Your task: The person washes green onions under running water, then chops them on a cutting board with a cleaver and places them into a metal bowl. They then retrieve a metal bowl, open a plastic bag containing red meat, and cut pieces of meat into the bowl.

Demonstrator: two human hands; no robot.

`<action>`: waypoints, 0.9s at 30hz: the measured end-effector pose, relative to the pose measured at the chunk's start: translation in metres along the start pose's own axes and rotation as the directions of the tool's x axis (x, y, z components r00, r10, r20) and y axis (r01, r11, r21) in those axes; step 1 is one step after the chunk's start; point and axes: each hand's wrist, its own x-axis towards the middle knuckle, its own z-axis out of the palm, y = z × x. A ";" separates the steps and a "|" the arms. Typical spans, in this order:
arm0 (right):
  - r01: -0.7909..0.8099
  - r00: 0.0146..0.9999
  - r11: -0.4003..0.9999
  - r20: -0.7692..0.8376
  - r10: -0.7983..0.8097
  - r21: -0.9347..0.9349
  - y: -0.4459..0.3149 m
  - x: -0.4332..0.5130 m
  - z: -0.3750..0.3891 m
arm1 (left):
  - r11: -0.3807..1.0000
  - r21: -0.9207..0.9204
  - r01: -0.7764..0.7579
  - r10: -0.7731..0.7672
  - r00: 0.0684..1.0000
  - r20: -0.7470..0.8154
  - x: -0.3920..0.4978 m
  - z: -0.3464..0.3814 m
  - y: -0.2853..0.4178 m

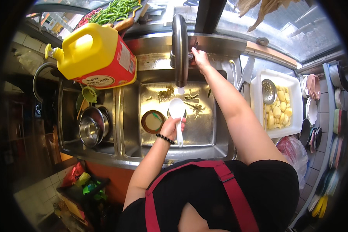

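Observation:
My left hand (171,128), with a black bead bracelet at the wrist, grips a white ladle (177,108) by its handle. The ladle's bowl lies under the spout of a tall dark metal tap (180,52), where a little water shows. At the tap's right side my right hand (201,60) holds the tap lever (195,47), partly hidden by the fingers. Below, in the steel sink basin (201,136), a brown-rimmed bowl (152,121) stands left of the ladle. Wet vegetable scraps (197,109) lie on the basin floor. Another round dish is mostly covered by the ladle.
A large yellow detergent jug (90,55) with a pump stands across the left basin's back. Metal bowls (90,132) fill that basin. To the right are a cleaver (247,71) and a white tub (255,116) of peeled potatoes with a skimmer (269,91). Green chillies (113,13) lie by the window.

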 end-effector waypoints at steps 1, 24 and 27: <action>-0.107 0.994 0.987 0.047 0.103 0.119 0.005 -0.006 -0.005 | 1.000 0.008 0.024 -0.024 1.000 -0.010 0.005 0.001 0.002; 0.058 0.889 0.929 0.442 0.119 -0.366 0.079 -0.193 0.022 | 0.951 0.085 0.297 -0.305 0.947 0.106 -0.019 0.002 0.002; -0.113 0.898 0.941 0.371 0.234 -0.321 0.077 -0.184 0.017 | 0.956 0.052 0.288 -0.293 0.946 0.142 -0.017 0.004 -0.007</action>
